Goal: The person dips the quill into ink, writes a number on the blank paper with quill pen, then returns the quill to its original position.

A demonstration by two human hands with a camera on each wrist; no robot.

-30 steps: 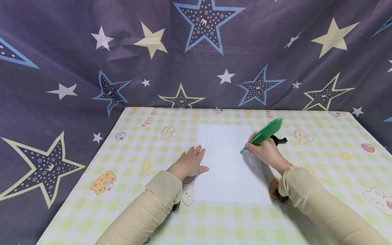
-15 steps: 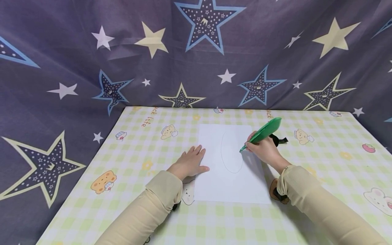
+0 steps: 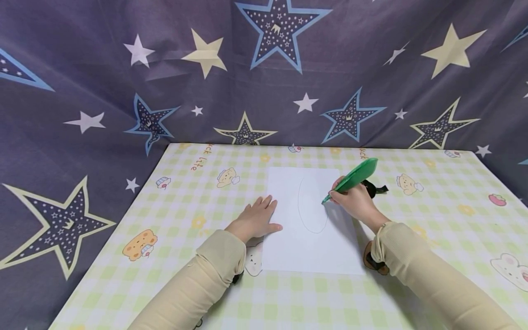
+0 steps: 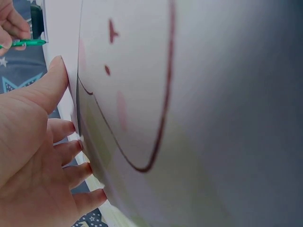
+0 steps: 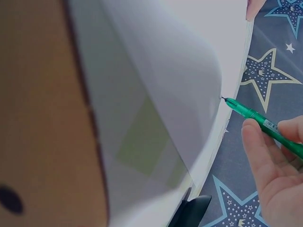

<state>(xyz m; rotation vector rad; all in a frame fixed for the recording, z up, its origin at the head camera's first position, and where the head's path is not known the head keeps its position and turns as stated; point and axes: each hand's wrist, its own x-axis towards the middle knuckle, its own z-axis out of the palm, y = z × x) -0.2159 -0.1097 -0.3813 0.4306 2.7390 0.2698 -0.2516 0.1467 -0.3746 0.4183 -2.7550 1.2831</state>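
Left grip [image 3: 256, 216] flat, fingers straight; right grip [image 3: 355, 201] curled, pinching; both forearms extended forward.

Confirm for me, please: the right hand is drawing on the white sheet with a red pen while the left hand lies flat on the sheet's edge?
Not quite: the pen is green, as the head view shows. The right hand draws on the white sheet, the left hand flat on its edge.

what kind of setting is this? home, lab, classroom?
Likely a home tabletop rigged for recording: a table under a checked cartoon-bear cloth, a star-print sheet hung behind as a backdrop. The right hand draws with a green pen on white paper.
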